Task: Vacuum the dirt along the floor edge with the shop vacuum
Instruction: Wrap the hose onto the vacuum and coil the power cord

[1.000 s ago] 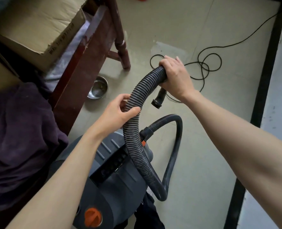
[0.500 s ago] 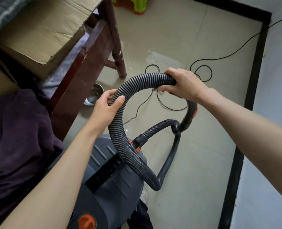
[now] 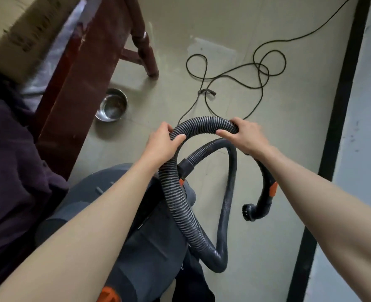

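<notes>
A dark grey shop vacuum [image 3: 149, 247] with an orange knob stands on the floor below me. Its ribbed grey hose [image 3: 180, 205] rises from the body and arches over between my hands. My left hand [image 3: 162, 144] grips the hose at the left of the arch. My right hand [image 3: 245, 136] grips it at the right end. Beyond my right hand the curved black handle with an orange band hangs down, ending in a small round brush nozzle [image 3: 248, 211] above the floor. The floor edge is a black strip [image 3: 332, 149] along the pale wall at the right.
A black power cord [image 3: 260, 68] lies in loops on the beige floor ahead. A steel bowl [image 3: 112, 105] sits by a dark red wooden table leg [image 3: 145, 49]. A cardboard box [image 3: 17, 29] and dark purple cloth [image 3: 10, 171] are at the left.
The hose arch has dropped lower and nearer to me. The handle and nozzle now hang down under my right forearm. The view has tilted down, so the green stool is out of sight.
</notes>
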The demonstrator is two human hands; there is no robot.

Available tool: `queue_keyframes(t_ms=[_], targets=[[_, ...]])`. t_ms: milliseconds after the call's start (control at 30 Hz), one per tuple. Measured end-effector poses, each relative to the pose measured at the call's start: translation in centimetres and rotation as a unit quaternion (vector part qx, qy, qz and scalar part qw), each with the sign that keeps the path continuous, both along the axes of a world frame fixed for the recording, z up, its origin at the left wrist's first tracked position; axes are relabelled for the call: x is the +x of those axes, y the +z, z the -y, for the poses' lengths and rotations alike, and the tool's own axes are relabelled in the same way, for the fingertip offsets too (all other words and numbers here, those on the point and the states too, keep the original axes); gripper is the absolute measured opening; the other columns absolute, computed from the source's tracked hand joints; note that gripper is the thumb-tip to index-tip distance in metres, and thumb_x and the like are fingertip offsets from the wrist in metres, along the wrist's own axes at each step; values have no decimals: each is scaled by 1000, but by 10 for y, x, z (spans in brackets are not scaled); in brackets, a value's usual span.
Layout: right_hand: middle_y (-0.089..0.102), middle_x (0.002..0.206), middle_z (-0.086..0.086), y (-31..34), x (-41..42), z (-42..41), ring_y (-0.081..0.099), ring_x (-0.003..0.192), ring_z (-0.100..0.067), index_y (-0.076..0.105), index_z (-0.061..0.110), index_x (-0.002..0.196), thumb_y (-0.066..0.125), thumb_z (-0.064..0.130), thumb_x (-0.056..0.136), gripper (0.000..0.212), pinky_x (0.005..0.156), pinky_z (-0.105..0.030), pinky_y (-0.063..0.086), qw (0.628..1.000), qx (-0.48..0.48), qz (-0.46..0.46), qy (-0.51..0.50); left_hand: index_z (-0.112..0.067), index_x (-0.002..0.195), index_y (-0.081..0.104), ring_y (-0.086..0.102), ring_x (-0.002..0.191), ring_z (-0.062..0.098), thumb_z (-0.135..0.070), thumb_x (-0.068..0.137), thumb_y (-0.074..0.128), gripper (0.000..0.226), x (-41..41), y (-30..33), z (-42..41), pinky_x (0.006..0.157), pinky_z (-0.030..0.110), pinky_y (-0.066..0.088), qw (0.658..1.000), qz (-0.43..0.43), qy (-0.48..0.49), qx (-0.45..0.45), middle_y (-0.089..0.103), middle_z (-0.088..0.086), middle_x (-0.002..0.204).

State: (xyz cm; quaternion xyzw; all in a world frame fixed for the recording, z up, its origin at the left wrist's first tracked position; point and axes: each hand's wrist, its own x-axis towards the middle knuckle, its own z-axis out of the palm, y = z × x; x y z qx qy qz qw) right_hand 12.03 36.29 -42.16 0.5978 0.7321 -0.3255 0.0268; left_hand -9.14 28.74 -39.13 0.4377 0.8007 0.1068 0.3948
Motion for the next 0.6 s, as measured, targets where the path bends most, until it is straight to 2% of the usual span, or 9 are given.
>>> queue_keyframes(t_ms=[100, 167, 333, 400, 467, 533, 600], targets=[[62, 84, -4, -35, 2, 8, 56, 75, -24, 61, 17, 102, 58, 59, 86, 45, 70, -34, 47, 998, -55, -16, -37, -11, 125, 47, 52, 113, 29, -38, 94, 54, 42, 5, -22, -4, 82, 28, 34, 999, -25, -28, -33, 57, 14, 123], [66, 87, -5, -57, 2, 14, 60, 83, -26, 62, 17, 102, 57, 59, 87, 45, 78, -37, 50, 995, -76, -24, -53, -13, 129, 45, 51, 113, 29, -37, 95, 52, 42, 5, -34, -6, 81, 28, 33, 998, -33, -42, -42, 55, 14, 126], [69, 93, -8, -93, -1, 26, 63, 92, -28, 62, 15, 98, 55, 54, 90, 39, 82, -37, 50, 984, -153, -46, -83, -18, 134, 43, 47, 119, 32, -33, 97, 49, 41, 7, -52, -9, 95, 34, 37, 993, -48, -85, -59, 53, 16, 128], [70, 102, -8, -100, -6, 29, 64, 98, -28, 64, 15, 103, 55, 55, 89, 43, 89, -41, 51, 975, -190, -72, -95, -19, 132, 46, 47, 118, 33, -28, 97, 48, 36, 9, -59, -9, 96, 38, 38, 992, -60, -101, -53, 55, 17, 124], [67, 114, -4, -98, -18, 39, 62, 107, -23, 64, 15, 116, 58, 51, 90, 44, 97, -38, 47, 968, -220, -96, -71, -18, 127, 52, 50, 115, 35, -19, 96, 47, 31, 7, -62, -10, 95, 39, 40, 988, -83, -121, -40, 59, 19, 121], [66, 109, 1, -89, -29, 54, 60, 104, -18, 66, 15, 115, 59, 42, 92, 36, 94, -32, 46, 968, -211, -117, -69, -16, 120, 61, 53, 113, 36, -15, 94, 49, 28, 6, -61, -11, 94, 38, 41, 984, -99, -146, -32, 62, 19, 117], [69, 101, 3, -75, -37, 70, 63, 96, -17, 70, 18, 105, 60, 36, 92, 24, 92, -36, 52, 946, -238, -184, -119, -13, 110, 68, 54, 111, 35, -16, 94, 53, 23, 3, -60, -10, 93, 37, 42, 982, -100, -158, -33, 63, 18, 114]])
